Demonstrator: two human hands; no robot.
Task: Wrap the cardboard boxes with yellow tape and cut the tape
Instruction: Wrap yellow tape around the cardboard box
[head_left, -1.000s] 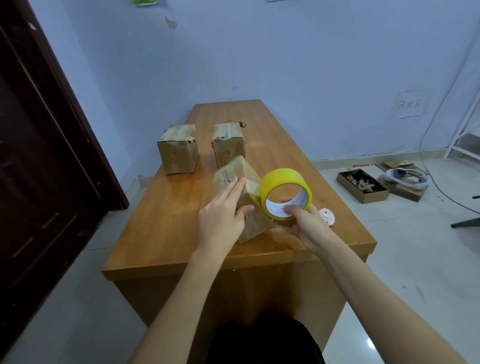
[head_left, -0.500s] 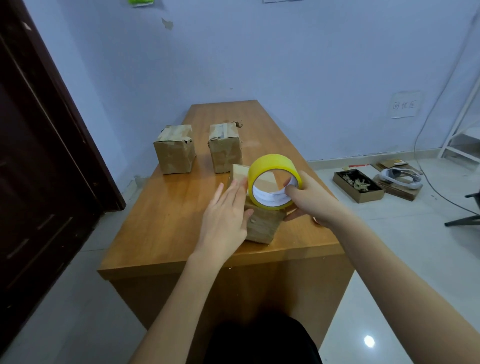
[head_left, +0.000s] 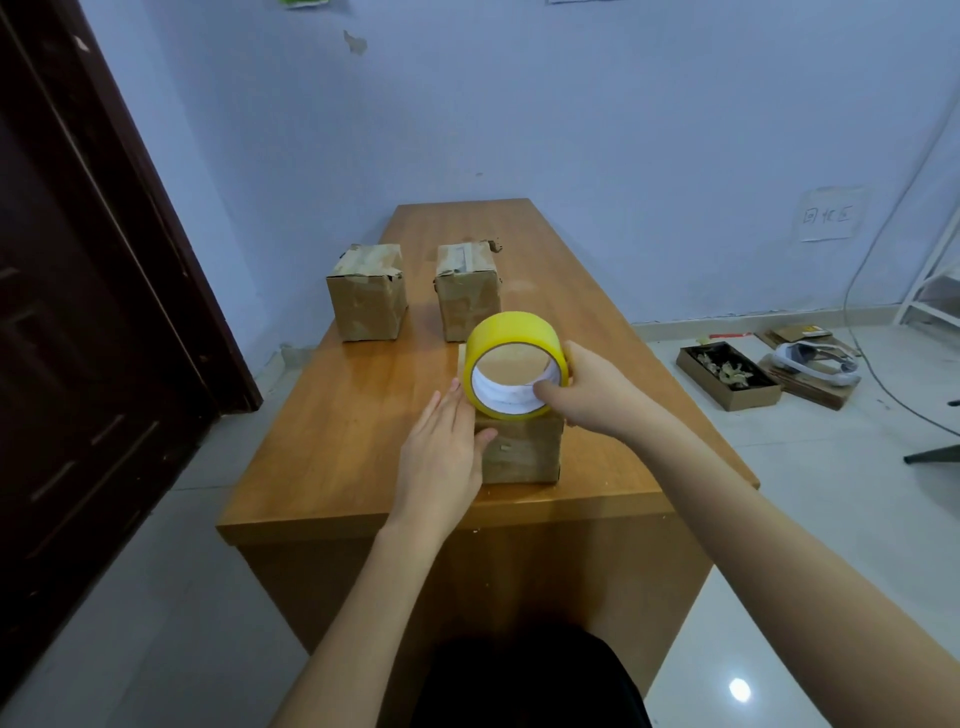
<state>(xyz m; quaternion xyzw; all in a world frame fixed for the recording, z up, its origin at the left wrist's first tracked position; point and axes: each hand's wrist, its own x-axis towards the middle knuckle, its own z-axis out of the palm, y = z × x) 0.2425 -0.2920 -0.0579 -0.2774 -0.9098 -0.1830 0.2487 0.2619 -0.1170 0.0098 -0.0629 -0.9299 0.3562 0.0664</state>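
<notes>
3 cardboard boxes on table (head_left: 332, 447): near box (head_left: 522, 451) at front edge, 2 far boxes (head_left: 368, 291) (head_left: 467, 288) side by side behind. 1 yellow tape roll (head_left: 511, 376) atop near box, right hand (head_left: 592, 395) gripping it, thumb inside core. Left hand (head_left: 441, 457) flat, fingers straight, pressing near box's left side.

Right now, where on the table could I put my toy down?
Bare wood lies left of the near box, between it and the table edge, and at the far end behind the two far boxes. It is crowded around the near box, where both hands and the tape roll are.
</notes>
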